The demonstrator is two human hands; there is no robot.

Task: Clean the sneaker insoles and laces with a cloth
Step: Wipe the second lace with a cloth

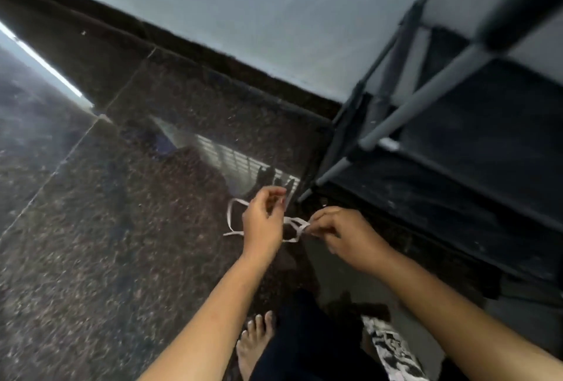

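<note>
We look down at a glossy floor (122,228) of dark speckled stone that fills the left and middle of the frame. Near the centre it mirrors a pale window grille (243,158). Across the top runs a pale blue-grey wall (274,15), which meets the floor at a dark skirting band (182,42). On the right stands a shelf rack (426,93) with grey poles and dark shelves, close to the wall.

Just below centre, two bare forearms reach up from the bottom edge. The left hand (263,222) has its fingers curled round a white lace (297,222), which loops out to the left of it. The right hand (344,236) pinches the same lace at its fingertips. A short stretch of lace spans between the hands, held above the floor.

At the bottom centre we see a bare foot (256,341) on the floor beside a dark trouser leg. To its right lies a blurred black-and-white patterned item (393,347) that we cannot identify.
</note>
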